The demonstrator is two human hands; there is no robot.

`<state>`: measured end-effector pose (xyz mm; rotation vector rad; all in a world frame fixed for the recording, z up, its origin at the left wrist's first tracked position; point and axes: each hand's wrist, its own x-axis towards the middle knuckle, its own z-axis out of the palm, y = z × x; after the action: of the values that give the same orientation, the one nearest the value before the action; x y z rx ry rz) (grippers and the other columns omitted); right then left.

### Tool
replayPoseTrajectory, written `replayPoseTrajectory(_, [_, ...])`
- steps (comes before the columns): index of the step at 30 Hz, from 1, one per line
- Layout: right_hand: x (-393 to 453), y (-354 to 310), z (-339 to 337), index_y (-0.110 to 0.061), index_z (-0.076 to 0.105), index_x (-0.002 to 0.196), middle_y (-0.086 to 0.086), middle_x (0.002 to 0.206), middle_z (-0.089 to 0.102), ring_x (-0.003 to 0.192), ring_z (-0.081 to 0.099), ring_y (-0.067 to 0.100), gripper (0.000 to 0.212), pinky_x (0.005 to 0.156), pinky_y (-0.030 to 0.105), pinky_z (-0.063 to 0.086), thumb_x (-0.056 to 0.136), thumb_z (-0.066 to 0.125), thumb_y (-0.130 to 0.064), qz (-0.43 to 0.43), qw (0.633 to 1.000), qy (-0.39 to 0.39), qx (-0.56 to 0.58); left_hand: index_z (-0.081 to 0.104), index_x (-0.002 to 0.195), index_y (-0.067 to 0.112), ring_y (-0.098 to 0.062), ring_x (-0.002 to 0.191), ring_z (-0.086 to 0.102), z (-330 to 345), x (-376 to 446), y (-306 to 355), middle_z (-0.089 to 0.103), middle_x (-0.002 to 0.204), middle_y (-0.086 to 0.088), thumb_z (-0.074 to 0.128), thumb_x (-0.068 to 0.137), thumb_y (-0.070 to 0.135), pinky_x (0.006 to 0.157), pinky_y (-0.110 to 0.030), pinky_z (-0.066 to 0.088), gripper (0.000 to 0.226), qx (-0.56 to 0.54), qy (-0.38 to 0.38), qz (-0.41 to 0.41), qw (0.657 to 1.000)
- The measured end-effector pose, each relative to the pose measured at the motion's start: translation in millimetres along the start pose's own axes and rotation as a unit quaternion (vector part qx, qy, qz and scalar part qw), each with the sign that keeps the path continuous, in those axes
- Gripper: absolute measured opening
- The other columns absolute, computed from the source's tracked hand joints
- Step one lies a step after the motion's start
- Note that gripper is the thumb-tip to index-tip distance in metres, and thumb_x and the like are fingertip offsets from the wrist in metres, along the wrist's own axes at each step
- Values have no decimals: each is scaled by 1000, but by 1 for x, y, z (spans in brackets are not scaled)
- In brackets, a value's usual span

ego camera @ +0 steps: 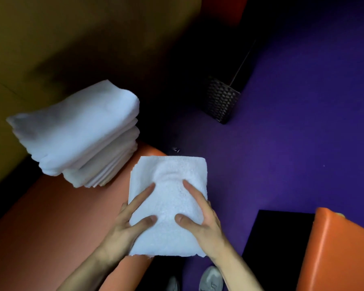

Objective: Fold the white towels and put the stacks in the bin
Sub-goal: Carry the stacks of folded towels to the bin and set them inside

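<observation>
Here both hands, left (124,223) and right (200,219), grip the folded towel (168,202) by its sides above the orange bench (51,217); square its edges onto the stack (76,133).

Dim room: purple floor (292,143), orange benches (57,217), olive wall (72,38).

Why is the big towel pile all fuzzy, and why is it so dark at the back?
Head view: the stack is smeared, likely by camera motion, while the towel under both hands looks sharper; light falls near the hands, so the basket sits in shadow; the wide lens bends the edges.
</observation>
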<state>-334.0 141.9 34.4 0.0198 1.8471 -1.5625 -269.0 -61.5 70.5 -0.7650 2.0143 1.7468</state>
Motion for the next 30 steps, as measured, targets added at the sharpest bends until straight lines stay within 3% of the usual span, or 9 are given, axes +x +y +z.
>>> replayPoseTrajectory(2, [-3,-8,-12,-63,44,138,-29,147,43,141,35,3,74,118,43,33,77,78,-38,-8,1000,2,12,47,137,63,-11,140,43,7,-3,15,47,148,17,74,74,44,115,-48,38,71,-7,-6,6,1000])
replayPoseTrajectory(7, [-12,-50,-66,-56,47,139,-32,146,46,139,36,-8,72,119,40,33,85,78,-19,-43,998,9,34,50,135,62,-4,136,47,39,1,77,49,146,17,74,76,39,112,-43,43,68,-9,-12,38,999])
replayPoseTrajectory(11, [-18,-107,-121,-53,47,142,-31,148,45,142,34,-4,73,121,45,29,80,79,-32,-81,996,23,29,52,137,57,-8,133,53,66,7,145,53,145,16,75,77,37,108,-45,48,67,-30,-34,73,996])
replayPoseTrajectory(15, [-27,-176,-176,-55,47,141,-22,148,48,141,42,9,74,114,47,41,77,80,-37,-98,994,30,30,49,139,58,-15,136,48,89,9,223,47,148,6,77,75,46,109,-46,46,70,-26,-43,109,993])
replayPoseTrajectory(18, [-28,-226,-211,-57,47,139,-21,146,49,137,45,6,71,110,40,45,81,80,-34,-113,992,49,10,49,139,59,-10,137,46,101,17,276,46,148,9,74,80,45,114,-45,42,66,-7,-35,146,989])
replayPoseTrajectory(22, [-17,-290,-251,-55,47,140,-33,143,47,136,39,-10,68,110,26,38,88,77,-23,-135,990,45,-7,52,137,57,-6,132,52,113,32,344,52,145,15,75,84,37,111,-41,44,61,-22,-28,174,984])
replayPoseTrajectory(26, [9,-343,-282,-53,45,142,-36,146,43,140,32,-10,68,119,33,27,88,76,-25,-133,990,40,-34,54,137,54,-2,127,56,119,57,401,57,140,18,72,92,20,105,-32,49,59,-42,-26,185,981])
replayPoseTrajectory(30, [56,-392,-315,-57,45,141,-39,145,42,143,29,-7,68,123,43,24,88,75,-27,-121,991,28,-58,50,138,58,-12,130,55,118,104,447,52,144,10,73,90,33,107,-40,49,59,-52,-27,173,983])
